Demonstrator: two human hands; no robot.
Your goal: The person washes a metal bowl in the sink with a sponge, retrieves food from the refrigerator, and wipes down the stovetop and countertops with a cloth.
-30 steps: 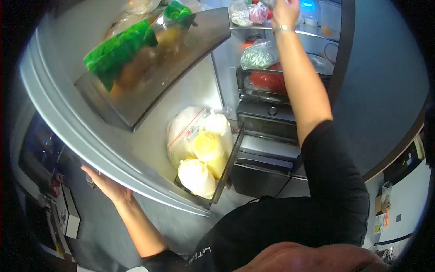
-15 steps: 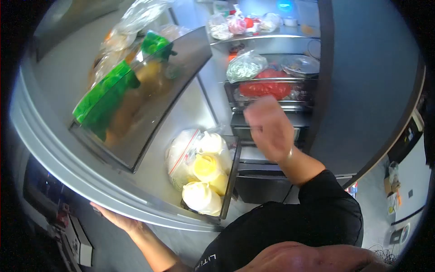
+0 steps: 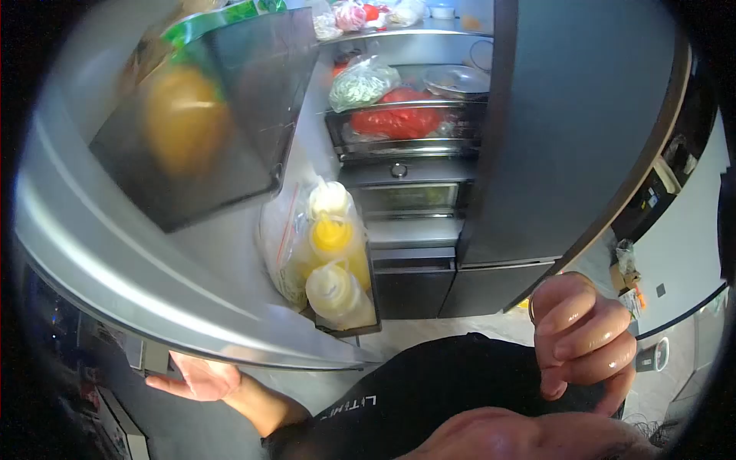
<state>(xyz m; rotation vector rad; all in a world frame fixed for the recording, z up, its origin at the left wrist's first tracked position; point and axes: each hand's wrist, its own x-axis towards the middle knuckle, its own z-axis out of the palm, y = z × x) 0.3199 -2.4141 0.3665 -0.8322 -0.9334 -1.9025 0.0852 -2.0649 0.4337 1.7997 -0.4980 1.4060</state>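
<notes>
Right hand [image 3: 584,337] curled, nothing visible inside, right of the fridge door [image 3: 153,280], our left hand [image 3: 199,377] spread beside its lower edge, bottles [image 3: 332,234] in its rack [image 3: 351,332]: we judge it opened, not yet shut.

Our left hand [image 3: 205,379] is open at the lower left of the frame, palm showing, one digit pointing left, its forearm [image 3: 264,406] slanting down toward the bottom edge. Our right hand [image 3: 584,337] is raised at lower right, wet-looking fingers [image 3: 606,359] curled into a loose fist.
</notes>
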